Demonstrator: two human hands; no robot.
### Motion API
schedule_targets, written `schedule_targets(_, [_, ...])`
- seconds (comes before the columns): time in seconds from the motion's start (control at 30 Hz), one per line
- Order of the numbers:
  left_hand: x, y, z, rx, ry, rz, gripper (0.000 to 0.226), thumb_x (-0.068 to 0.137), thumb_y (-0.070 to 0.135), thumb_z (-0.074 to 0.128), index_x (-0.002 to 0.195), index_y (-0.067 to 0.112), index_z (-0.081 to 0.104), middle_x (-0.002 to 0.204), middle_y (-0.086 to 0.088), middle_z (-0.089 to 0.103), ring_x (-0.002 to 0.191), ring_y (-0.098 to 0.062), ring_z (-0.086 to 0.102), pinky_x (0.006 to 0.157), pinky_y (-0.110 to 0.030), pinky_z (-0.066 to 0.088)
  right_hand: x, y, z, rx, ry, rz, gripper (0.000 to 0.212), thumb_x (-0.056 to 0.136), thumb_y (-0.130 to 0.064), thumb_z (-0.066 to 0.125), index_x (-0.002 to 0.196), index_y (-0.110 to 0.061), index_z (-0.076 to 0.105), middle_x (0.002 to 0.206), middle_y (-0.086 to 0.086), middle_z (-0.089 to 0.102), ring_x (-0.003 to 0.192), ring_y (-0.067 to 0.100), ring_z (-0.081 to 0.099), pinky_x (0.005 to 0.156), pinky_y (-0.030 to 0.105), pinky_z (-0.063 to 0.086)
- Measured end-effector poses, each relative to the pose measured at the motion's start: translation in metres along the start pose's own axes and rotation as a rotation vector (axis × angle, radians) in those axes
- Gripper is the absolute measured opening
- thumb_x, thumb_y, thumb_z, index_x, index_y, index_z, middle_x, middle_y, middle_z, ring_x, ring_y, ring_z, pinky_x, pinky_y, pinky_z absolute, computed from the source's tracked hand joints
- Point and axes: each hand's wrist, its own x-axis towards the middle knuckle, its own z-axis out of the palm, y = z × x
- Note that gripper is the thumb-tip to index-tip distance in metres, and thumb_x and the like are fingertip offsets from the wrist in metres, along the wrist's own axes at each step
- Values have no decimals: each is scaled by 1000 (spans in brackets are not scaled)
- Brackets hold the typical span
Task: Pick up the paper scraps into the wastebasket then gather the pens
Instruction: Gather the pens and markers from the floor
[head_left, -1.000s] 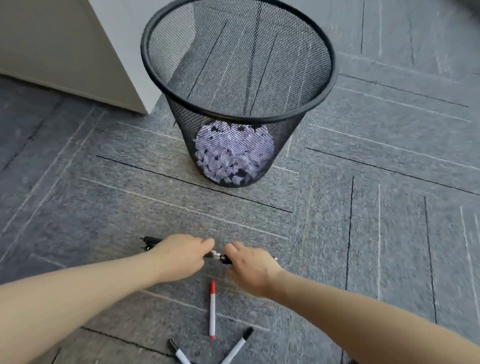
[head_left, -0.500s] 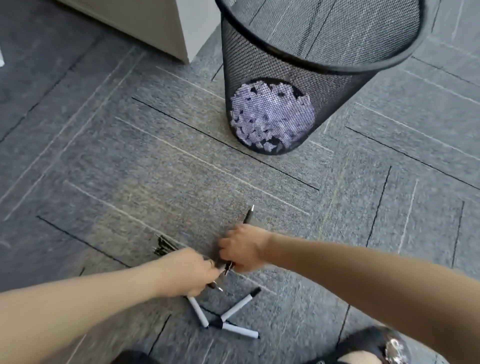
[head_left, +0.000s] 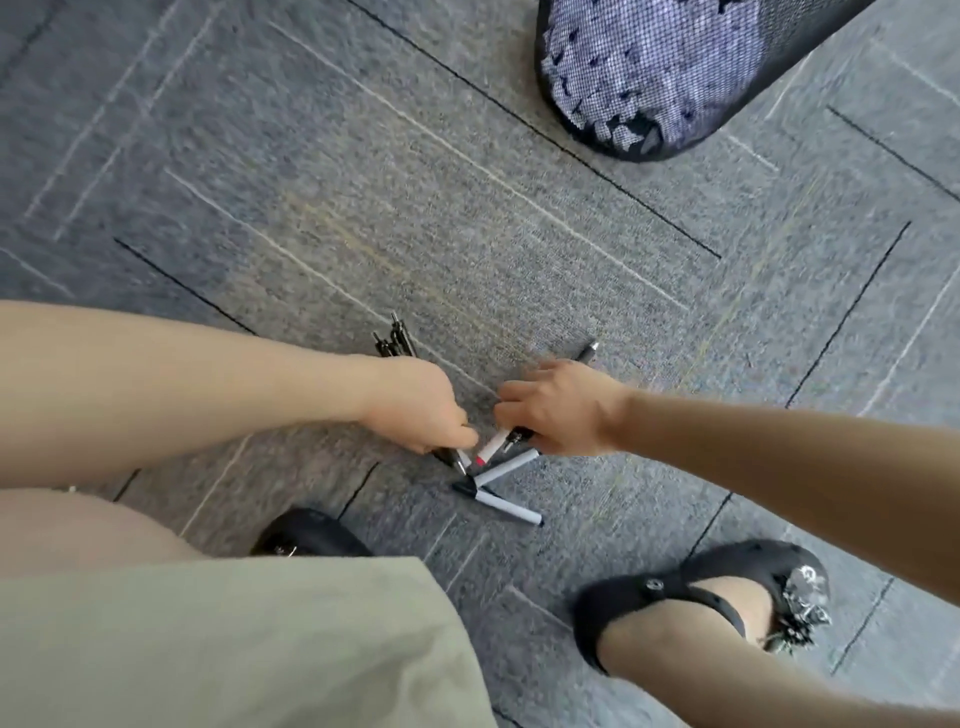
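Note:
My left hand (head_left: 421, 405) is closed around a bundle of black pens (head_left: 396, 338); their ends stick out above and below the fist. My right hand (head_left: 563, 408) grips a dark pen (head_left: 587, 352) and touches a white marker with a red band (head_left: 491, 447). Two more white markers with black caps lie just below the hands, one (head_left: 506, 466) under my right hand, the other (head_left: 506, 506) nearer my feet. The black mesh wastebasket (head_left: 597, 130) stands at the top right, with white paper scraps (head_left: 644, 67) showing through its mesh.
Grey carpet tiles (head_left: 363, 182) cover the floor. My feet in black shoes stand at the bottom, one (head_left: 306, 535) left of the markers, the other (head_left: 701, 587) to their right. My knee and a pale green garment (head_left: 234, 639) fill the lower left.
The view has tilted down, so the wastebasket has slid to the top edge and my feet appear. Both hands have dropped toward the markers; my right hand now touches the red-banded one.

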Motion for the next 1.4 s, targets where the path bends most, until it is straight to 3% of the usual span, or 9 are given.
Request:
schedule_targets(0.1, [-4, -13, -5, -24, -11, -95, 29, 89, 26, 46, 113, 11, 44, 107, -8, 62, 92, -32, 64, 63, -34, 42, -2, -7, 5, -56, -46, 32, 38, 89, -53, 35, 99, -18, 47, 78, -3, 54, 61, 19, 57, 51, 26, 41])
schedule_targets(0.23, [-29, -47, -6, -114, 122, -322, 23, 83, 29, 47, 103, 16, 47, 97, -2, 65, 85, -28, 66, 62, -32, 46, 7, -16, 18, -133, -41, -102, 67, 74, -74, 44, 107, -16, 44, 82, 1, 54, 57, 20, 54, 51, 28, 45])
schedule_targets(0.43, [-44, -72, -4, -416, 400, -680, 10, 86, 20, 43, 85, 17, 34, 73, -3, 52, 60, -25, 51, 50, -30, 39, 11, -25, 35, -177, -88, -196, 45, 80, -56, 51, 92, -12, 52, 81, 2, 54, 59, 18, 51, 52, 32, 47])
schedule_targets(0.67, [-44, -78, -2, -347, 342, -620, 11, 90, 20, 40, 86, 17, 31, 69, 1, 47, 50, -17, 44, 40, -26, 27, 11, -33, 32, -47, -266, -148, 38, 86, -49, 48, 102, -14, 55, 88, 0, 54, 71, 19, 58, 67, 31, 52])
schedule_targets(0.83, [-52, -86, -29, -534, 365, -713, 9, 96, 18, 38, 102, 15, 32, 68, -3, 47, 51, -18, 44, 43, -30, 30, 34, 7, -38, 300, 63, 321, 6, 91, -28, 47, 88, -23, 47, 74, -8, 48, 64, 14, 56, 55, 25, 48])
schedule_targets(0.97, [-72, -105, -72, -806, 578, -939, 19, 91, 6, 37, 92, 20, 25, 66, -2, 42, 55, -23, 43, 50, -35, 32, 56, 43, -104, 528, 436, 621, 13, 85, -17, 50, 74, -12, 45, 63, 0, 48, 59, 21, 45, 57, 31, 37])
schedule_targets(1.17, [-146, -114, -144, -928, 1096, -1346, 19, 86, 26, 54, 82, 17, 39, 75, -3, 49, 70, -28, 47, 57, -32, 33, 50, 19, -196, 1154, 747, 588, 18, 93, -3, 40, 78, -5, 50, 63, 8, 60, 50, 12, 55, 59, 29, 49])
schedule_targets(1.27, [-200, -93, -201, -1050, 1328, -1291, 19, 85, 32, 60, 88, 15, 52, 83, -9, 59, 82, -32, 55, 60, -34, 36, 33, -24, -253, 1307, 762, 569, 11, 95, -6, 42, 92, -7, 53, 60, 6, 51, 45, 8, 47, 47, 21, 41])
schedule_targets(1.4, [-283, -52, -300, -1186, 1607, -1179, 27, 89, 32, 56, 104, 9, 58, 94, -10, 67, 88, -28, 58, 71, -32, 42, 12, -90, -379, 1538, 904, 561, 22, 93, -13, 48, 71, -13, 46, 50, -2, 44, 39, 7, 37, 40, 19, 32])
